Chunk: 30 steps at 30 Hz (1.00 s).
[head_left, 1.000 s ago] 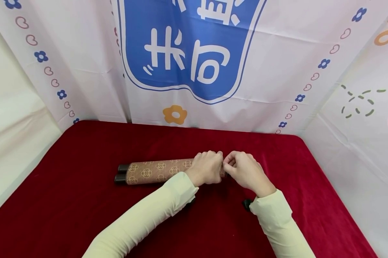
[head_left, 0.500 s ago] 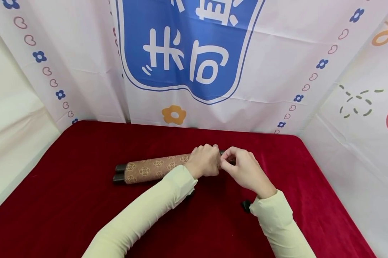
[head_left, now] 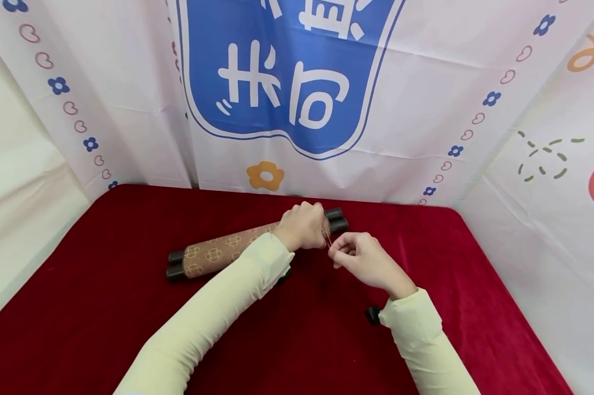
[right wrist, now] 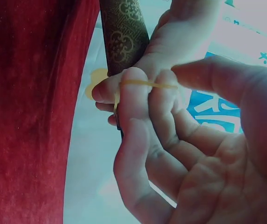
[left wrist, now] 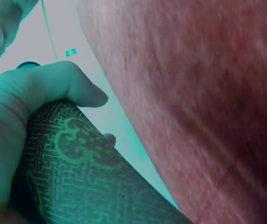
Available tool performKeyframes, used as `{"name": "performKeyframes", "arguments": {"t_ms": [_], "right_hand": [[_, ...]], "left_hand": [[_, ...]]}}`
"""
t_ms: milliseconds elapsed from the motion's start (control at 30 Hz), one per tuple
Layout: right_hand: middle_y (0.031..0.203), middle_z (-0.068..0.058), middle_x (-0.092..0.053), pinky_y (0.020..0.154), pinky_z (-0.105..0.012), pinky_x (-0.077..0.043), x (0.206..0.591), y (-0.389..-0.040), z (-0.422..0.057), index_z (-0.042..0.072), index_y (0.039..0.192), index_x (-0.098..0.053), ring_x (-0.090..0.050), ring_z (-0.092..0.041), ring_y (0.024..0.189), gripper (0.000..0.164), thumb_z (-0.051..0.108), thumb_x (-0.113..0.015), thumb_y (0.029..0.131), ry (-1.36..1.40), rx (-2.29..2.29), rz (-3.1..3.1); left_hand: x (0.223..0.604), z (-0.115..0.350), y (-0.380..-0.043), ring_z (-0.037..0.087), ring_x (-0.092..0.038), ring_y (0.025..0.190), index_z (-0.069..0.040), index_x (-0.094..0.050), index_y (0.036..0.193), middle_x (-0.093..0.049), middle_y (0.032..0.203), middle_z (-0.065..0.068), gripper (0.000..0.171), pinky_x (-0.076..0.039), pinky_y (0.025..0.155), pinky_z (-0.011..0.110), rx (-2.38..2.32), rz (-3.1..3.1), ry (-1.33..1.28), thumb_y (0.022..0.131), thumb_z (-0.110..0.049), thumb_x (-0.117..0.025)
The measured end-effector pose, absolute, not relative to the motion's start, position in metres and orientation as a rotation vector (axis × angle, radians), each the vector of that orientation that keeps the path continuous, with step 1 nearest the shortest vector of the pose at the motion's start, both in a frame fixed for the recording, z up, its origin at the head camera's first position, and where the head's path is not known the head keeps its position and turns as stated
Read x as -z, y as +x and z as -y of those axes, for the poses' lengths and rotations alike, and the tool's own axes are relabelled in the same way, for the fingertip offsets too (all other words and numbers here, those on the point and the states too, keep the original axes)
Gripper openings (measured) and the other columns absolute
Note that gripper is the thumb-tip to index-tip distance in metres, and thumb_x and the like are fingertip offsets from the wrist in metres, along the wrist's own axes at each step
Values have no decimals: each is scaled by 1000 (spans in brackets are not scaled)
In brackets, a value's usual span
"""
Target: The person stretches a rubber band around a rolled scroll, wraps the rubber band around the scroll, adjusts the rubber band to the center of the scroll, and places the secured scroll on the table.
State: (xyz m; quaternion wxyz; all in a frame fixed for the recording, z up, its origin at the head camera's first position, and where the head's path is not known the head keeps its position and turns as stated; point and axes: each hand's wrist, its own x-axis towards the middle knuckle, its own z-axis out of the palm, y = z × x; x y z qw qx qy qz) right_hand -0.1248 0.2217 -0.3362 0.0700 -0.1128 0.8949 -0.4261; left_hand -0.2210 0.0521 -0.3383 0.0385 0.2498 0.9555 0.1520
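A brown scroll (head_left: 213, 253), patterned with gold flowers and rolled from both ends, lies slanted in the head view. Pairs of dark rod ends (head_left: 337, 219) stick out on either side. My left hand (head_left: 302, 226) grips it near its right end, the thumb (left wrist: 72, 86) lying across the patterned backing in the left wrist view. A thin yellow rubber band (right wrist: 156, 84) runs over the fingers of my right hand (head_left: 368, 260). In the head view the stretched band reaches from these fingertips toward the scroll beside my left hand. Part of the scroll is hidden under my left hand.
A red velvet cloth (head_left: 287, 351) covers the table. Behind it hangs a white fabric backdrop (head_left: 376, 170) with a blue panel (head_left: 277, 66). A small black object (head_left: 373, 315) shows beside my right cuff.
The scroll's right end has swung away from me, carried by my left hand. My right hand has drawn slightly apart from it, and the stretched rubber band now shows between them.
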Motion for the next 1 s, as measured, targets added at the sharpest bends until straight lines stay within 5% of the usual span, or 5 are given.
{"name": "performKeyframes", "arguments": {"t_ms": [467, 600, 833, 1000], "right_hand": [[82, 0, -71, 68, -29, -48, 331, -120, -216, 17, 86, -71, -64, -23, 76, 14, 20, -69, 99, -452, 1184, -2723], [85, 4, -69, 73, -31, -47, 332, -118, -216, 21, 83, -68, -58, -21, 80, 16, 23, -72, 98, -480, 1171, -2743], [93, 5, -71, 81, -33, -52, 333, -116, -216, 21, 96, -71, -65, -14, 89, 4, 24, -72, 98, -440, 1126, -2733], [93, 2, -73, 78, -31, -54, 328, -111, -216, 14, 102, -75, -66, -13, 85, 12, 25, -70, 98, -311, 1001, -2780]], "left_hand": [[335, -37, -242, 25, -67, 82, -11, -63, 97, -67, 95, 8, 27, -57, 71, 41, -407, -2944, 643, 79, -22, -79], [346, -40, -244, 25, -66, 80, -12, -66, 96, -69, 94, 6, 24, -57, 70, 42, -389, -2945, 649, 80, -25, -79], [366, -42, -251, 24, -63, 78, -15, -69, 94, -69, 92, 3, 17, -53, 70, 41, -350, -2905, 622, 82, -26, -76], [365, -42, -254, 22, -63, 78, -25, -76, 87, -71, 92, 0, 4, -52, 69, 40, -382, -2862, 614, 84, -26, -74]]}}
